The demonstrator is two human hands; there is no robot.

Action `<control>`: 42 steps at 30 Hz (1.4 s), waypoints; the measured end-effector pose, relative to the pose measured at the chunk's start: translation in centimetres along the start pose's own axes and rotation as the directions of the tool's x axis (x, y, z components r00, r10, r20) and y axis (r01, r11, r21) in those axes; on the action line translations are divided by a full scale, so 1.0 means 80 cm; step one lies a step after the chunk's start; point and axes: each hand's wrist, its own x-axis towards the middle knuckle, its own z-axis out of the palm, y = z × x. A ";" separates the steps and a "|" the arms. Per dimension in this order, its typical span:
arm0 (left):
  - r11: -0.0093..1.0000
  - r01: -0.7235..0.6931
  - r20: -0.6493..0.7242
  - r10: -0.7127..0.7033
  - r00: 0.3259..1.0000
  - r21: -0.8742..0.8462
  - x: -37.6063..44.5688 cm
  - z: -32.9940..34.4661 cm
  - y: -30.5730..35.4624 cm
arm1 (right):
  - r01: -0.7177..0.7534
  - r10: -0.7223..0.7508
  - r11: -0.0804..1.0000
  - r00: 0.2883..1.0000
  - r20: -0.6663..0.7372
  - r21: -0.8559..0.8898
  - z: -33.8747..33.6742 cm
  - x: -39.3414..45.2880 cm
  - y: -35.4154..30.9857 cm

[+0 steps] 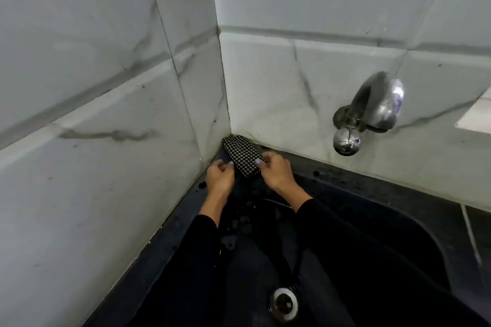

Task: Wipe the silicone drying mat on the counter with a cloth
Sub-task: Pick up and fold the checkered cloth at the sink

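At the corner of the tabletop point(332, 167), both hands work a folded checked cloth point(243, 155).

Right hand point(275, 171) pinches the cloth's near edge, its grip closed on the fabric; left hand point(220, 176) sits just beside the cloth, fingers loosely curled, apparently holding nothing. The cloth lies against the marbled wall tiles point(106, 114), beside a dark sink point(398, 260) with a chrome drain point(283, 301) and a tap point(372, 111) above. It looks soft, light and limp, probably best taken by an edge or bunched. No mat can be made out on the dark, glossy surface.
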 end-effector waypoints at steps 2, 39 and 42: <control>1.000 -0.020 -0.007 0.020 1.000 0.020 0.010 0.006 0.004 | -0.006 0.006 1.000 1.000 0.003 -0.012 0.004 0.013 0.000; 0.898 0.248 0.289 -0.145 0.946 -0.363 -0.243 0.031 0.024 | -0.370 0.266 0.515 0.926 0.266 0.773 -0.108 -0.203 0.041; 0.884 0.273 0.352 -0.135 0.926 -0.379 -0.301 0.049 0.016 | -0.333 0.249 0.378 0.935 0.251 0.864 -0.134 -0.256 0.061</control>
